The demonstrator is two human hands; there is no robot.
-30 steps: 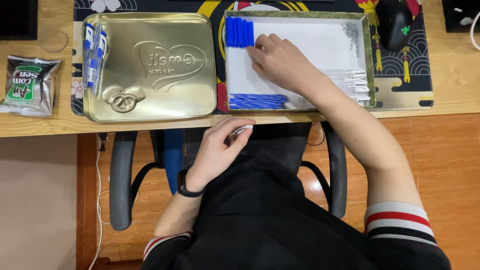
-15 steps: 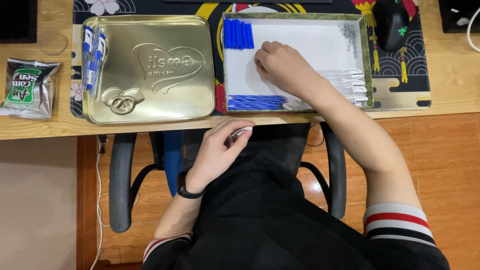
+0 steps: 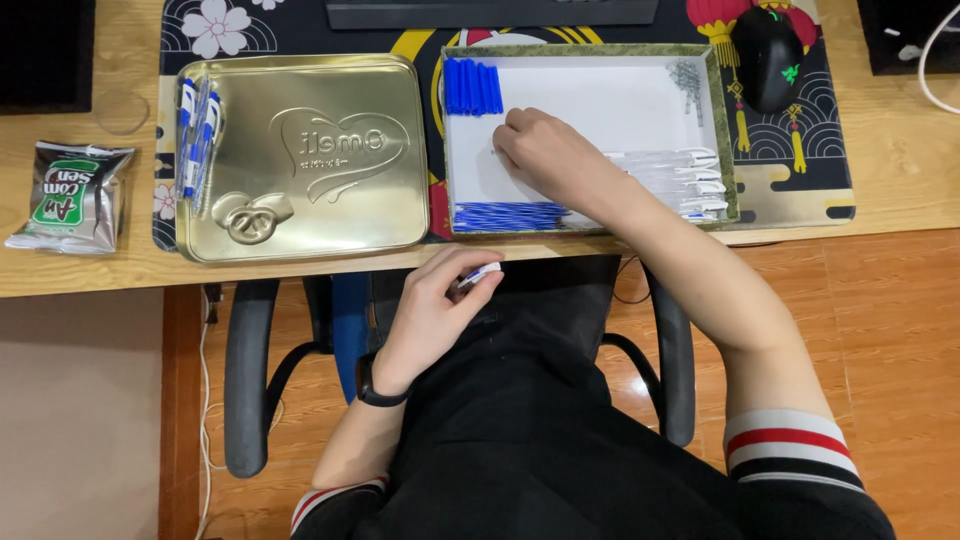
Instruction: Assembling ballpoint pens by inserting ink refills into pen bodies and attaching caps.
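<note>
The right hand [image 3: 545, 155] is inside the white tray [image 3: 600, 105] on the desk [image 3: 900, 150]. Its fingers are curled down onto the tray floor, and I cannot tell if they hold anything. Blue caps [image 3: 472, 87] stand in a row at the tray's top left, just beside that hand. Blue refills [image 3: 505, 216] lie along the bottom edge, and clear pen tubes [image 3: 675, 180] lie at the right side. Little springs [image 3: 687, 78] sit in the top right corner. The left hand [image 3: 435, 310] is down over the lap, below the desk edge. It is closed around a small white and blue pen part [image 3: 480, 274]. A gold tin lid [image 3: 305, 150] lies left of the tray, with finished pens [image 3: 197, 135] on its left edge. A snack bag [image 3: 72, 195] lies far left, and a black mouse [image 3: 768, 58] sits at the right.
</note>
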